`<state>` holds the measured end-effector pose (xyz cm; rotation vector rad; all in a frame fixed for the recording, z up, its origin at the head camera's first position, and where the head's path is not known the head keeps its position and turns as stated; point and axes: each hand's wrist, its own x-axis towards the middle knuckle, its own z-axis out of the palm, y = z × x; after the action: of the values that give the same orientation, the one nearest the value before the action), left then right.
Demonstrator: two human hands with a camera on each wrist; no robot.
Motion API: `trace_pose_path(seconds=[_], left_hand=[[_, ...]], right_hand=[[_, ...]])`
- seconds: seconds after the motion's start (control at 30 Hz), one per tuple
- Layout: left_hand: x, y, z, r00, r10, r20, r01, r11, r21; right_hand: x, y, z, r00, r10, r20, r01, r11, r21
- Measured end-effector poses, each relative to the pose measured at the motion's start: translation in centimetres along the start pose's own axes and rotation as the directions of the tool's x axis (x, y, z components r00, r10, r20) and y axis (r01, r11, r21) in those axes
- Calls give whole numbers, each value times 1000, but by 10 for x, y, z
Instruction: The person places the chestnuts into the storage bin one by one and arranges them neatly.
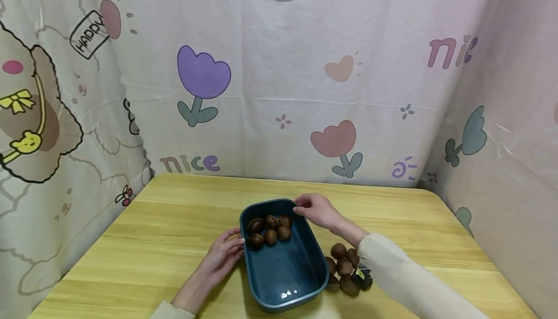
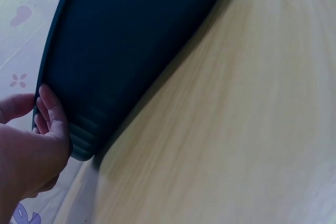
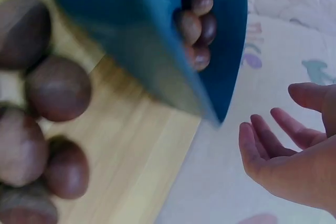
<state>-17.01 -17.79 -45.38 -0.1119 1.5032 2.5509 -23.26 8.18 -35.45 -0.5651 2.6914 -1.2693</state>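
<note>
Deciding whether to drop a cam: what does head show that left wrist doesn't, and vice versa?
Only head: the six brown pieces inside the tray, the loose brown pieces to its right, the right sleeve, and a clear view of the right hand.

Only left wrist: pale bands on the tray's outer wall near a corner; ridges or reflections, can't tell which.

Both: the tray, the left hand at its edge, the table and the printed cloth.
</note>
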Motion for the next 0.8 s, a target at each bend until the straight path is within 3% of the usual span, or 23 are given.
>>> trace_pose_path(seconds=[0.37, 0.6, 0.8], left_hand=[[-1, 0, -1, 1000, -1, 2, 1, 1000, -5], [-1, -1, -1, 1000, -3, -2, 3, 1000, -19], [-1, 0, -1, 1000, -4, 8, 4, 1000, -19]], right_hand=[[-24, 61, -29, 999, 27, 35, -28, 999, 32], [-51, 94, -41, 993, 88, 80, -95, 991, 90], [-73, 112, -45, 986, 163, 43, -167, 979, 118]])
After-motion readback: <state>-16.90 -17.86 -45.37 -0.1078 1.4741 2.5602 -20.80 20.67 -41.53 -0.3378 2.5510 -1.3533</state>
